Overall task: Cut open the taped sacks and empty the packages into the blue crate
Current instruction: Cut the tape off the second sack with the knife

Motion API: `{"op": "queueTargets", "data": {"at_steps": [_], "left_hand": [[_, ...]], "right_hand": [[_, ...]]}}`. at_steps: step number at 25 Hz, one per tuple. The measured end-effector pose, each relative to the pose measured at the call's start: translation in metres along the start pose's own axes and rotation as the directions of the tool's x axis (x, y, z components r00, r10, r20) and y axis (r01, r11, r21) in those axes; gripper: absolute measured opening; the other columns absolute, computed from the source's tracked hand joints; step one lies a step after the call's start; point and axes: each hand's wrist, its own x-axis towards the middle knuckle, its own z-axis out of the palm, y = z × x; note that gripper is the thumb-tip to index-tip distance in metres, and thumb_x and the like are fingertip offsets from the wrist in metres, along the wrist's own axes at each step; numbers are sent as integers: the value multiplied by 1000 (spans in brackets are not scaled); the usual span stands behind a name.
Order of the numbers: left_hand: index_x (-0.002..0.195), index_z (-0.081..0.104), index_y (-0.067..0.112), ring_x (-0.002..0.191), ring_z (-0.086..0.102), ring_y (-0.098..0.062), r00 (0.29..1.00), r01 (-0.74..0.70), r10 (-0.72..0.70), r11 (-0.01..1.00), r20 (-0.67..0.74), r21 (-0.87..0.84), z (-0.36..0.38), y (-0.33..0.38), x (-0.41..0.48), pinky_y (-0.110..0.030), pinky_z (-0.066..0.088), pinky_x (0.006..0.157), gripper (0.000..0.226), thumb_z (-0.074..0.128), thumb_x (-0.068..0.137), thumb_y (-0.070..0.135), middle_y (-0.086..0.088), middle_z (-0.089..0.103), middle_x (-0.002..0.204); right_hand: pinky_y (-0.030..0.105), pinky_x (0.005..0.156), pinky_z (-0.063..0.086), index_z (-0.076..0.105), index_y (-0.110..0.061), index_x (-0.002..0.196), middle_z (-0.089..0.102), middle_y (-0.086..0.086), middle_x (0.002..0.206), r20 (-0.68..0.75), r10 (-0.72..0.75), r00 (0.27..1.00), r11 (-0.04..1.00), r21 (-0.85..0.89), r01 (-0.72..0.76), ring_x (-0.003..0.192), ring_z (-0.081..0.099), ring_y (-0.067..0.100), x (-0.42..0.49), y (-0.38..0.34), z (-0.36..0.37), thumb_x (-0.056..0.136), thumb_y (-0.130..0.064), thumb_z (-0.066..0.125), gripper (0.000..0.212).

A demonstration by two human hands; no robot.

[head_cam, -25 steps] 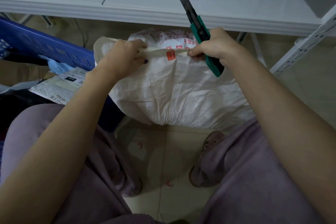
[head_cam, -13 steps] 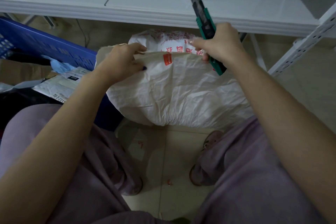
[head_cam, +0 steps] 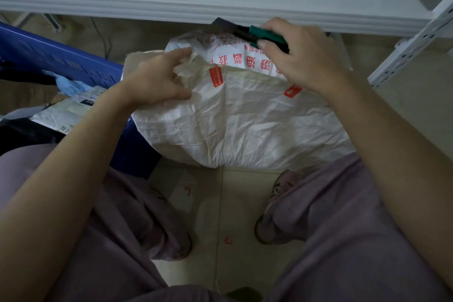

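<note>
Both hands at the mouth of a white sack, knife in the right.

The left hand (head_cam: 157,81) pinches the sack (head_cam: 245,125)'s top edge on the floor beside the blue crate (head_cam: 61,56); the right hand (head_cam: 306,56) grips a green utility knife (head_cam: 259,34) lying crosswise, blade leftward. Red print is unreadable.

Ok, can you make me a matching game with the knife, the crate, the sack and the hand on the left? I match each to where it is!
Things:
1. utility knife
2. blue crate
3. white sack
4. left hand

Places:
A. gripping the sack's opened top edge
B. on the floor between the person's knees
C. in the right hand
D. left of the sack

Pairs: 1-C, 2-D, 3-B, 4-A
</note>
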Motion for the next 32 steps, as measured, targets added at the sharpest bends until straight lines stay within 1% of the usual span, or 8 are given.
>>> {"op": "queueTargets", "data": {"at_steps": [3,8,12,15,18,21,25,32], "left_hand": [[147,27,19,77,53,-17,997,2,8,991,72,-131,5,-5,7,-24,37,68,82,69,78,10,-6,47,140],[146,27,18,62,47,-2,997,-8,22,982,74,-191,8,-6,16,-25,38,59,81,69,77,8,-7,48,138],[146,26,17,64,46,-5,997,-15,27,985,69,-170,7,-5,16,-27,38,66,82,69,77,8,-7,42,142],[145,26,18,63,47,-6,997,-13,27,981,68,-193,8,-5,15,-19,37,53,82,69,77,7,-5,43,140],[146,24,19,60,43,-2,996,-1,21,974,88,-225,9,-6,15,-17,35,51,83,69,77,6,-8,43,141],[147,24,17,69,47,-12,996,-14,32,980,89,-201,8,-6,14,-18,35,55,84,69,76,6,-8,42,142],[148,21,18,107,54,-28,995,-26,44,981,90,-190,8,-6,12,-17,38,61,86,68,77,6,-5,34,148],[147,21,20,103,55,-28,995,-28,46,983,94,-182,8,-5,11,-19,37,60,86,69,77,8,-3,33,149]], "right_hand": [[31,68,32,63,-30,115,65,0,88,-45,-156,987,968,-207,144,91,60,29,-1,-3,-5,94,-50,45,34],[32,66,30,65,-25,111,68,6,88,-17,-293,956,901,-340,270,87,61,31,6,-6,3,94,-52,45,37],[32,66,29,64,-23,112,67,7,92,-24,-293,956,895,-359,265,90,61,31,9,-9,7,96,-50,43,38],[33,67,28,64,-25,111,67,6,92,-10,-280,960,887,-385,255,91,60,31,10,-10,9,95,-52,42,38],[33,67,29,64,-24,112,67,7,94,-7,-261,965,890,-390,238,92,60,32,10,-13,12,96,-50,43,38],[33,66,29,64,-24,113,66,6,94,-13,-246,969,898,-380,223,91,60,29,7,-16,13,96,-50,42,37],[33,66,28,65,-24,111,66,5,93,-13,-238,971,896,-389,214,91,60,29,6,-18,14,96,-48,43,36],[33,66,28,66,-25,110,66,6,91,4,-213,977,892,-406,196,90,60,30,7,-19,12,95,-49,45,35]]}}
